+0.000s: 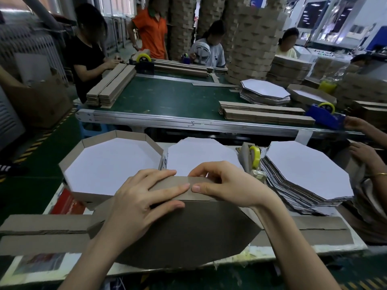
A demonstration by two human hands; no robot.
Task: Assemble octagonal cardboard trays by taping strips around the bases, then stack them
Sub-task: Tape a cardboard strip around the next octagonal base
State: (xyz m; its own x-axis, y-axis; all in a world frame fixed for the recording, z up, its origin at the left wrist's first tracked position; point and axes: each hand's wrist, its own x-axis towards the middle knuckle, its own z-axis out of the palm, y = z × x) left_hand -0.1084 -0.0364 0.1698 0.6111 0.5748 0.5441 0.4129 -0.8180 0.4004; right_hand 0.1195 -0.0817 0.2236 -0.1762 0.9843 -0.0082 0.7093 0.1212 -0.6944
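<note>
A brown octagonal cardboard base [188,233] stands tilted on edge in front of me, its brown underside facing me. A cardboard strip [167,186] runs along its top edge. My left hand [144,197] lies over the strip, fingers curled round the top edge. My right hand [226,185] grips the strip from the right, thumb pressed flat on its face next to my left fingertips. A finished tray [88,143] with a white floor sits at the left. White octagonal bases [201,153] lie behind my hands, and a fanned stack [305,170] of them at the right.
A yellow tape roll on its dispenser [254,159] stands between the bases. Long cardboard strips [41,233] lie across the table's front. Beyond is a green conveyor [167,95] with strip bundles, a blue dispenser [326,116] and several workers. Another person's hands [364,155] are at right.
</note>
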